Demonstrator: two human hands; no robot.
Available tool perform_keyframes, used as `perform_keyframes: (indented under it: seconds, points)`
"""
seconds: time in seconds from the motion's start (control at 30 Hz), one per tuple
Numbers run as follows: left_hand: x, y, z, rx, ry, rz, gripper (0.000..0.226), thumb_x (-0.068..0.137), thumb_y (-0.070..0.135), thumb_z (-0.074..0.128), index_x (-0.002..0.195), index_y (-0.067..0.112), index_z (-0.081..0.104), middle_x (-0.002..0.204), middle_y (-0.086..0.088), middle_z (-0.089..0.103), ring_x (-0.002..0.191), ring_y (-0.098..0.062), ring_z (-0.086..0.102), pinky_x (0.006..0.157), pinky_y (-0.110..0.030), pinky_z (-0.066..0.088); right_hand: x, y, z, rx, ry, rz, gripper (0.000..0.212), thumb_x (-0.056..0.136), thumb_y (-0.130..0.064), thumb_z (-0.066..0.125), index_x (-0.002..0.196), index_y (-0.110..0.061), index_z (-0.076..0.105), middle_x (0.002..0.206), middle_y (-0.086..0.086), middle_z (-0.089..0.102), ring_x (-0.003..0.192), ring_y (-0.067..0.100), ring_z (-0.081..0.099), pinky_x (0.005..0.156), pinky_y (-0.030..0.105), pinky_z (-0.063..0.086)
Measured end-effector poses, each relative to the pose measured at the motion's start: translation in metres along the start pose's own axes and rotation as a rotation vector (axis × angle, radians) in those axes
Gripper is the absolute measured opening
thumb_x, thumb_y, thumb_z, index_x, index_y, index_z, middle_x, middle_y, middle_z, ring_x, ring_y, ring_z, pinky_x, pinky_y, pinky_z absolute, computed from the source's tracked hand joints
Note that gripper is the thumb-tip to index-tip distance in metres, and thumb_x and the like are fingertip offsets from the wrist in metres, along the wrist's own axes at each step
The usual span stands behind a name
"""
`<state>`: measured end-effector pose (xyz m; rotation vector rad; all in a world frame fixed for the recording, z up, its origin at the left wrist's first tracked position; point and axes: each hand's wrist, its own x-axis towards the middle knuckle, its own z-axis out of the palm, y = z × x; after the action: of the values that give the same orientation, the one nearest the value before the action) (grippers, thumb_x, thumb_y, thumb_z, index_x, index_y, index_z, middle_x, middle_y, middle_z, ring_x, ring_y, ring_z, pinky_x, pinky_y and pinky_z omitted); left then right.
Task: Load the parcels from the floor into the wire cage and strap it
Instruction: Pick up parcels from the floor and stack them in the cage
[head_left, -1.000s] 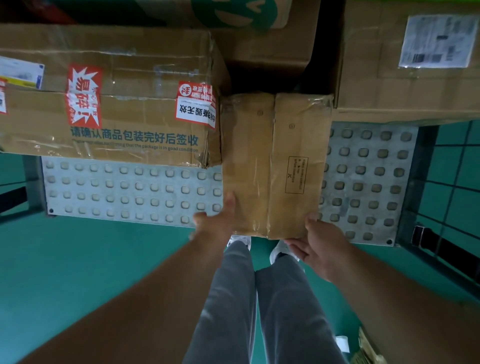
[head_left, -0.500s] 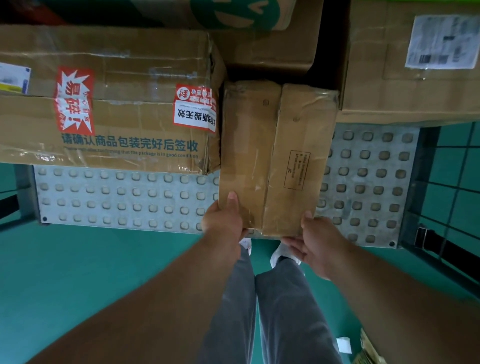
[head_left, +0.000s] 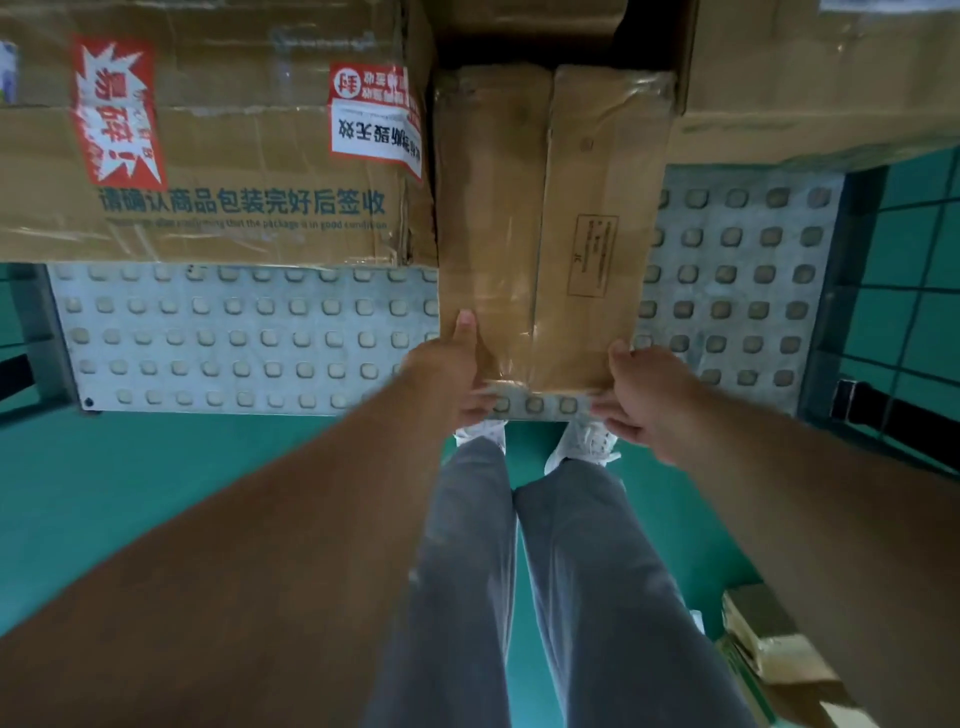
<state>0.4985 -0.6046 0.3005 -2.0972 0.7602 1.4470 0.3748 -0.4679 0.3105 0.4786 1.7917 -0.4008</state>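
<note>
At frame centre the narrow box (head_left: 550, 223) lies on the studded cage floor (head_left: 234, 338) between the big left box (head_left: 208, 130) and the upper-right box (head_left: 805, 78) — left hand (head_left: 447, 374) and right hand (head_left: 644, 395) clasp its near corners.

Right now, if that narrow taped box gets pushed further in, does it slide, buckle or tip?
Narrow box likely slides: glossy tape over it, studded cage floor beneath. Probably stiff: its faces look flat. Tipping unlikely: big boxes flank both sides.
</note>
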Motion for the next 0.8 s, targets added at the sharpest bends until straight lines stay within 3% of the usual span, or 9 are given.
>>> perform_keyframes:
  seconds: [0.07, 0.13, 0.17, 0.23, 0.3, 0.37, 0.43, 0.57, 0.8]
  points:
    - [-0.014, -0.001, -0.019, 0.3, -0.032, 0.068, 0.08, 0.091, 0.072, 0.056, 0.146, 0.015, 0.046, 0.13, -0.014, 0.064, 0.103, -0.032, 0.069, 0.092, -0.046, 0.056, -0.017, -0.005, -0.024, -0.274, -0.028, -0.083, 0.031, 0.108, -0.033, 0.042, 0.115, -0.009, 0.06, 0.108, 0.02, 0.071, 0.095, 0.033, 0.072, 0.089, 0.045, 0.06]
    - [-0.035, -0.002, -0.038, 0.513, 0.062, 0.26, 0.081, 0.095, 0.06, 0.059, 0.158, 0.017, 0.032, 0.15, -0.015, 0.051, 0.121, -0.033, 0.06, 0.099, -0.037, 0.045, -0.038, -0.011, -0.046, -0.486, -0.007, -0.24, 0.036, 0.106, -0.03, 0.042, 0.116, -0.001, 0.061, 0.097, 0.017, 0.068, 0.077, 0.029, 0.064, 0.068, 0.036, 0.054]
    - [-0.05, -0.002, -0.047, 0.551, 0.099, 0.351, 0.073, 0.098, 0.052, 0.058, 0.157, 0.016, 0.036, 0.15, -0.013, 0.051, 0.12, -0.03, 0.06, 0.096, -0.032, 0.045, -0.052, -0.012, -0.056, -0.54, 0.002, -0.309, 0.039, 0.106, -0.029, 0.042, 0.119, 0.003, 0.061, 0.097, 0.021, 0.067, 0.077, 0.031, 0.063, 0.065, 0.036, 0.053]
    - [-0.085, -0.01, -0.065, 0.576, 0.127, 0.481, 0.05, 0.1, 0.044, 0.057, 0.143, 0.018, 0.055, 0.131, -0.005, 0.062, 0.089, -0.017, 0.065, 0.075, -0.023, 0.047, -0.084, -0.007, -0.075, -0.566, -0.005, -0.394, 0.041, 0.107, -0.026, 0.039, 0.119, 0.006, 0.062, 0.104, 0.029, 0.067, 0.078, 0.032, 0.062, 0.066, 0.039, 0.051]
    - [-0.123, -0.026, -0.079, 0.566, 0.081, 0.522, 0.034, 0.101, 0.04, 0.057, 0.126, 0.019, 0.064, 0.111, -0.001, 0.067, 0.072, -0.011, 0.061, 0.06, -0.021, 0.044, -0.115, 0.007, -0.096, -0.505, -0.018, -0.404, 0.04, 0.107, -0.026, 0.041, 0.118, 0.005, 0.064, 0.11, 0.028, 0.068, 0.084, 0.03, 0.06, 0.078, 0.045, 0.054]
    - [-0.163, -0.046, -0.089, 0.591, -0.002, 0.528, 0.03, 0.1, 0.039, 0.057, 0.121, 0.019, 0.066, 0.109, -0.003, 0.069, 0.083, -0.017, 0.066, 0.066, -0.024, 0.047, -0.152, 0.026, -0.116, -0.415, -0.037, -0.376, 0.038, 0.106, -0.027, 0.045, 0.118, 0.003, 0.065, 0.118, 0.026, 0.068, 0.092, 0.028, 0.06, 0.092, 0.048, 0.053]
    - [-0.203, -0.062, -0.097, 0.631, -0.07, 0.557, 0.029, 0.101, 0.041, 0.056, 0.122, 0.023, 0.065, 0.115, -0.002, 0.068, 0.096, -0.021, 0.069, 0.072, -0.025, 0.05, -0.192, 0.05, -0.134, -0.373, -0.038, -0.365, 0.036, 0.106, -0.023, 0.046, 0.119, 0.005, 0.064, 0.121, 0.027, 0.067, 0.094, 0.03, 0.061, 0.088, 0.044, 0.051]
    - [-0.269, -0.08, -0.099, 0.698, -0.104, 0.627, 0.025, 0.1, 0.045, 0.055, 0.115, 0.026, 0.065, 0.109, 0.0, 0.07, 0.095, -0.019, 0.068, 0.084, -0.033, 0.054, -0.271, 0.094, -0.149, -0.284, -0.034, -0.343, 0.033, 0.109, -0.021, 0.042, 0.121, 0.003, 0.061, 0.115, 0.023, 0.066, 0.105, 0.036, 0.065, 0.07, 0.03, 0.046]
    - [-0.373, -0.123, -0.068, 1.083, -0.193, 0.921, 0.027, 0.101, 0.031, 0.045, 0.076, 0.02, 0.046, 0.07, -0.004, 0.042, 0.066, -0.018, 0.04, 0.06, -0.03, 0.03, -0.34, 0.188, -0.14, 0.296, 0.164, -0.305, 0.023, 0.105, -0.033, 0.049, 0.113, -0.016, 0.062, 0.104, 0.002, 0.07, 0.085, 0.016, 0.066, 0.068, 0.028, 0.046]
